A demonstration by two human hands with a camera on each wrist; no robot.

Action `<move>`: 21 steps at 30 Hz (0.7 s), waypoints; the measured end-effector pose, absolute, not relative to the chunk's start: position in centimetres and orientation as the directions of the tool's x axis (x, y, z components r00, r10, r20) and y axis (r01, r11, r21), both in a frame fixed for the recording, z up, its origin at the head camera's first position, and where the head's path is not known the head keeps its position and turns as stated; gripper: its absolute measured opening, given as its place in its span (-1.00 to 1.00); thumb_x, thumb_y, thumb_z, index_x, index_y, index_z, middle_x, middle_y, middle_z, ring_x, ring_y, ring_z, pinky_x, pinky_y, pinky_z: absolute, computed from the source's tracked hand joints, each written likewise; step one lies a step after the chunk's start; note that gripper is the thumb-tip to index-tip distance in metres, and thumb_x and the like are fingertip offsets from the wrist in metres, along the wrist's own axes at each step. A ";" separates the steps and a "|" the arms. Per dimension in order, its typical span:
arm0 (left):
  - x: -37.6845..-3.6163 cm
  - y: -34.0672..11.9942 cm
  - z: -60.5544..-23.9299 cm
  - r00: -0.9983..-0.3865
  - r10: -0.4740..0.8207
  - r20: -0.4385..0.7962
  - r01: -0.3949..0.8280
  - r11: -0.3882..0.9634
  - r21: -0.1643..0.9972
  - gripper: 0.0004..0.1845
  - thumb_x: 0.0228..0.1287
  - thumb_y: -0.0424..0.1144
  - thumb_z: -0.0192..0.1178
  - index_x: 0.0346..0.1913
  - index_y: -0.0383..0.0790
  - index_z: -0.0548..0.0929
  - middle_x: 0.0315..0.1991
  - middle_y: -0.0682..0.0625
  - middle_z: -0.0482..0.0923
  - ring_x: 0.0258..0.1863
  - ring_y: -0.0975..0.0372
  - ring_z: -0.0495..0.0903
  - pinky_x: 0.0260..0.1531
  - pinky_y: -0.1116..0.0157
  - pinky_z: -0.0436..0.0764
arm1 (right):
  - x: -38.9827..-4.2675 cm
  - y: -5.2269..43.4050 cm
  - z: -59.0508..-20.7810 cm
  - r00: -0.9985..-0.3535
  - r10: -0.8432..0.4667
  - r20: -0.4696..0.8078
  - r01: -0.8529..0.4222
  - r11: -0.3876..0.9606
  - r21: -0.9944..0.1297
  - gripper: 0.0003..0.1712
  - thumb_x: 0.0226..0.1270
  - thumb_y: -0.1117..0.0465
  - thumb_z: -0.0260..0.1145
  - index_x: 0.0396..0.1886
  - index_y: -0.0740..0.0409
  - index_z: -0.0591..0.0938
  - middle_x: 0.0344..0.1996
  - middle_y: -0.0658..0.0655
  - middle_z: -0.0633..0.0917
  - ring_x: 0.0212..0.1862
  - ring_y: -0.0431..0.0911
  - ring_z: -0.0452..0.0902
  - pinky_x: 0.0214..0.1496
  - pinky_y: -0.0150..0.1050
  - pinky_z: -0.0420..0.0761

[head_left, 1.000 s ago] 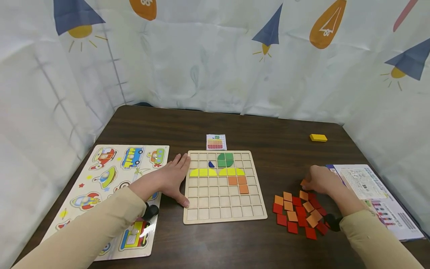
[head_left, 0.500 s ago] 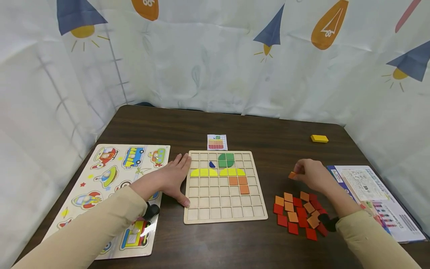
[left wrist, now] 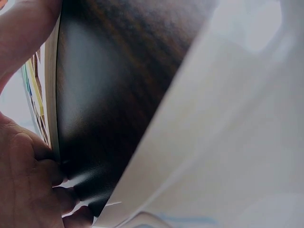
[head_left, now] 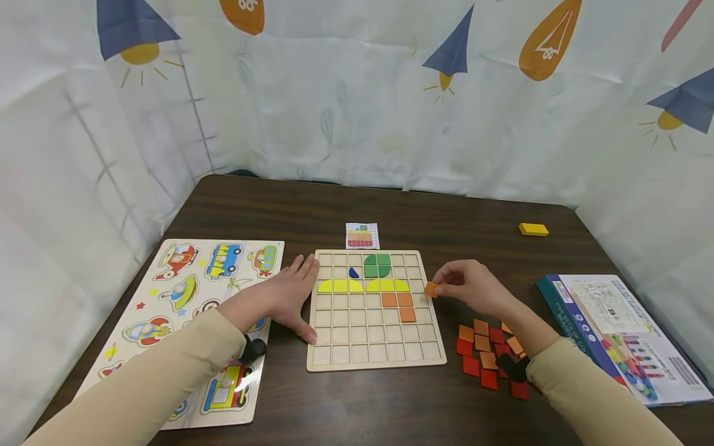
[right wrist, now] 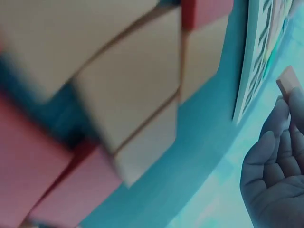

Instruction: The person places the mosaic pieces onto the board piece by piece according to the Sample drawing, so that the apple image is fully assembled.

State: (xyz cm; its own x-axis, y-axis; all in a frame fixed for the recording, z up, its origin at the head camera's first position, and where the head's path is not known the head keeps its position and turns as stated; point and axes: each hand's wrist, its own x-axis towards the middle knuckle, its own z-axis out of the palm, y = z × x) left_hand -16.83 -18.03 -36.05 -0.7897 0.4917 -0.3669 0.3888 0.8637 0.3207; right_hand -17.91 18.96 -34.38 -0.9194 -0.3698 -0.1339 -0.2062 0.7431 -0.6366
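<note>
- Vehicle puzzle board (head_left: 157, 310): far left, partly under the left forearm.
- Left hand (head_left: 286, 298): fingers straight, spread, at grid board's left edge.
- Grid board (head_left: 358, 335): middle; green, blue, yellow, orange pieces on it.
- Picture card (head_left: 362, 236): just behind grid board.
- Orange tile (head_left: 430, 289): at grid board's right edge, contact unclear; pinched by right hand (head_left: 470, 286).
- Loose tiles (head_left: 488, 360): red and orange, near right forearm.
- Yellow block (head_left: 533, 230): back right.
- Printed package (head_left: 610, 310): far right.
</note>
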 end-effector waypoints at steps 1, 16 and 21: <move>-16.8 -18.0 -36.1 -0.790 0.490 -0.367 0.388 0.864 0.320 0.54 -0.18 0.33 0.57 0.59 -0.56 -0.13 0.63 -0.45 -0.28 0.62 -0.33 -0.27 0.56 -0.24 -0.02 | -17.9 18.5 -34.5 -0.913 -0.383 -0.141 -0.208 0.734 -0.646 -0.91 0.37 0.27 0.43 -0.18 0.17 0.74 -0.25 0.08 0.74 -0.21 -0.08 0.59 -0.08 -0.20 0.63; -16.8 -18.1 -36.1 -0.790 0.493 -0.364 0.396 0.864 0.310 0.55 -0.17 0.35 0.56 0.58 -0.56 -0.13 0.63 -0.46 -0.28 0.62 -0.34 -0.25 0.56 -0.25 0.01 | -17.2 12.7 -35.3 -0.837 -0.514 -0.187 -0.298 0.715 -0.632 -0.96 0.30 0.26 0.48 -0.27 0.11 0.79 -0.36 -0.05 0.79 -0.33 -0.22 0.59 -0.16 -0.29 0.63; -16.8 -18.1 -36.1 -0.789 0.494 -0.365 0.395 0.863 0.313 0.54 -0.16 0.35 0.56 0.59 -0.55 -0.14 0.63 -0.45 -0.29 0.62 -0.33 -0.26 0.56 -0.24 -0.01 | -16.9 12.2 -35.5 -0.837 -0.509 -0.199 -0.306 0.738 -0.601 -0.96 0.31 0.23 0.49 -0.32 0.11 0.78 -0.40 -0.07 0.76 -0.37 -0.21 0.53 -0.27 -0.33 0.59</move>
